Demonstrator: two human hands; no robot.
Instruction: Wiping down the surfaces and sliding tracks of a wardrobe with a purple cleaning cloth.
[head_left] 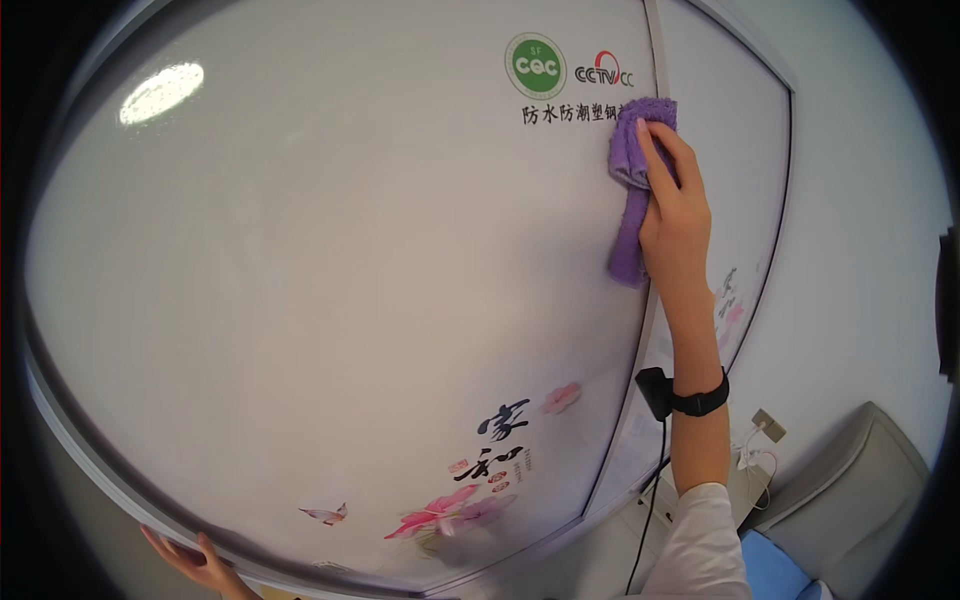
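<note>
A large glossy white panel [330, 290], printed with pink flowers and dark lettering, fills most of the view. My right hand [675, 195] is raised at the panel's upper right and closed on a purple cloth [630, 235]. The bunched cloth lies against the surface beside the corner seam, just under two printed emblems, and covers the end of a line of lettering. One end of it hangs down below my fingers. At the lower left, my left hand [205, 570] touches the panel's rim [130, 495] with fingers and thumb apart; nothing shows in it.
Right of the seam, a narrower white side panel [725, 150] meets a pale wall [860, 200]. Below are a wall socket [768, 425] with plugged-in cords, a grey padded headboard [850, 500] and blue bedding [775, 565]. A black cable [650, 510] hangs from my right wrist strap [700, 395].
</note>
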